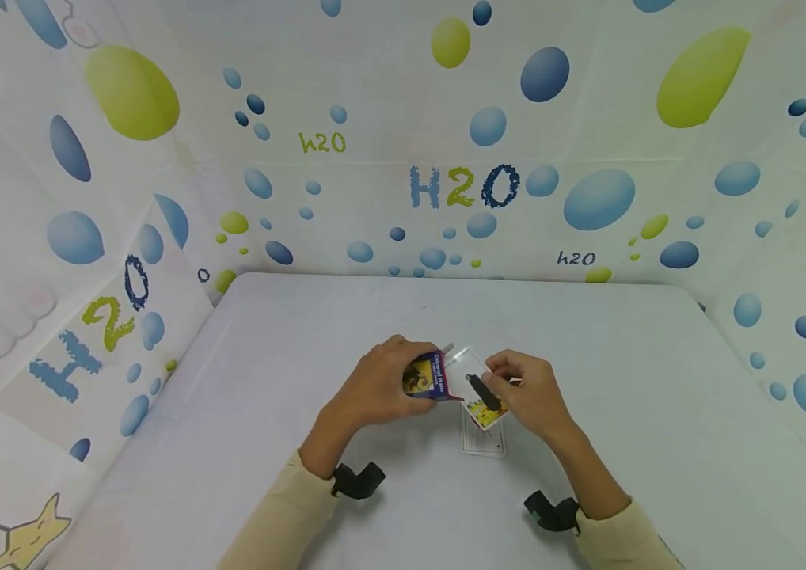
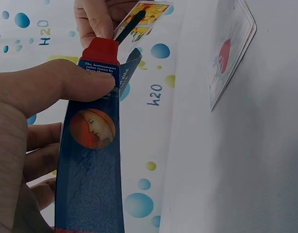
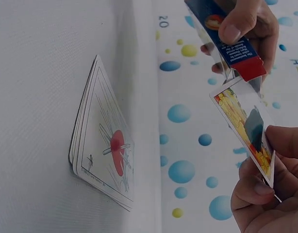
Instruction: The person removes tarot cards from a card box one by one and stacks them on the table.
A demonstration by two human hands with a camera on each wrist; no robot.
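My left hand grips a small blue card box printed with "Universal Waite". In the left wrist view a round face picture shows on the box's side, under a red end flap that stands out at its open end. My right hand pinches a picture card by its edge, close to that open end. Yellow artwork and a dark patch show on the card; whether others lie behind it is unclear. Below the hands, a small stack of cards lies on the table, its top one bearing a red oval.
A white-covered table spreads around the hands. White curtains with blue and green dots and "H2O" lettering rise behind it and on both sides. Each wrist carries a black camera mount.
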